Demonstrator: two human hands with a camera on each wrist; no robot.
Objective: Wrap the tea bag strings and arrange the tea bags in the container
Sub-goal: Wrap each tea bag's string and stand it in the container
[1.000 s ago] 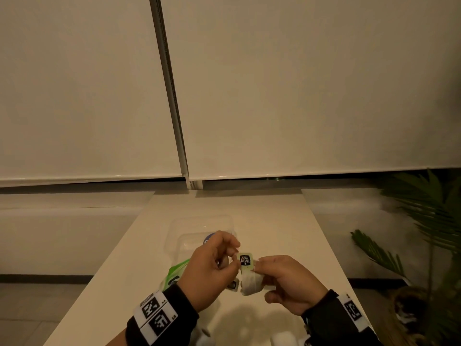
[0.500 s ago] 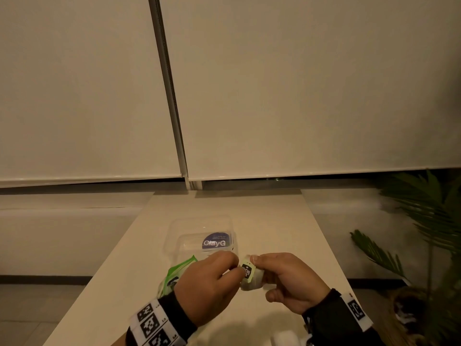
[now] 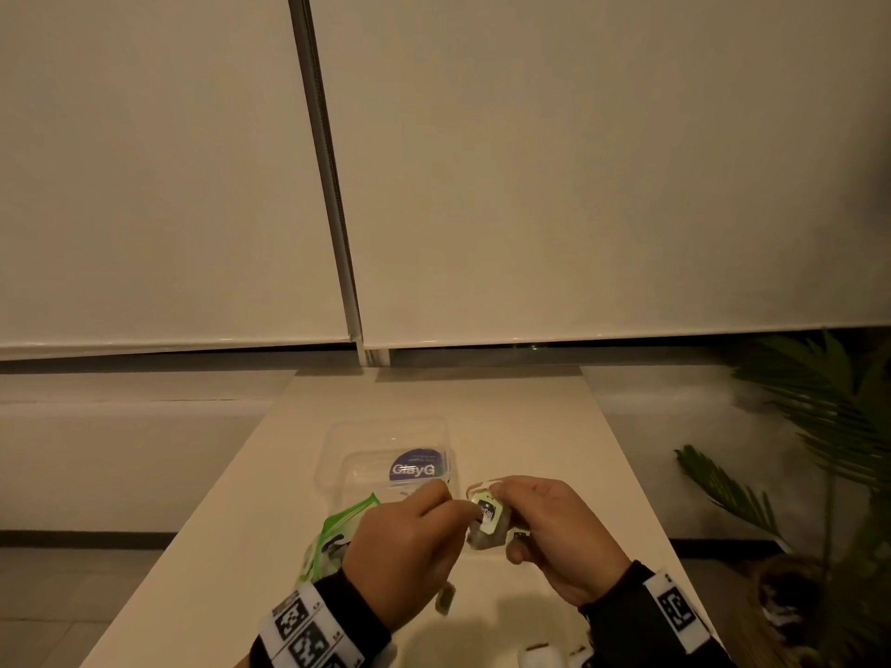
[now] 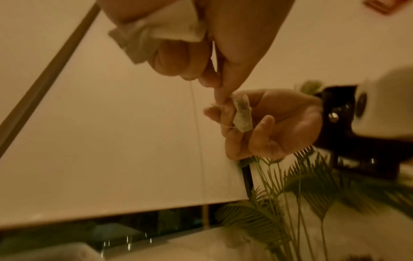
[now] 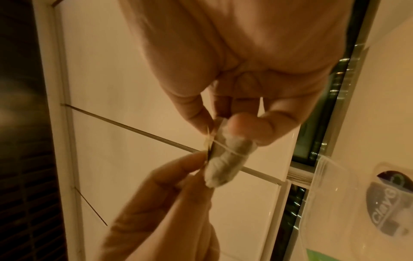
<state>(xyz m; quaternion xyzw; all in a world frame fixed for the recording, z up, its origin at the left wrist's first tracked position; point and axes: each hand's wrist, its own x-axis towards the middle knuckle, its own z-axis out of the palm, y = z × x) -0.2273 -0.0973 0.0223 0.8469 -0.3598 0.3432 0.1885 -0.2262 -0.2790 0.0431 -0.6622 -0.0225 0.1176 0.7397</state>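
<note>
Flanking clear container (image 3: 385, 443), green packet (image 3: 337, 527), potted palm (image 3: 829, 426)

Setting: indoor room, home or office lounge; which of the two cannot be told.

- Long pale cream bench (image 3: 482, 402), smooth top, set end-on to a window wall.
- Two large cream roller blinds (image 3: 578, 161), drawn nearly to the sill, divided by a slim metal window post (image 3: 328, 161); a dark strip of glass shows beneath their hems.
- Low white ledge (image 3: 135, 392) running along the wall under the blinds.
- Pale tiled floor (image 3: 72, 595) with a dark skirting line.
- Green palm-like potted plant (image 3: 819, 426) at the right, standing in a dark woven basket pot (image 3: 790, 614).
- Light: dim, warm, yellowish, as from indoor lamps.
</note>
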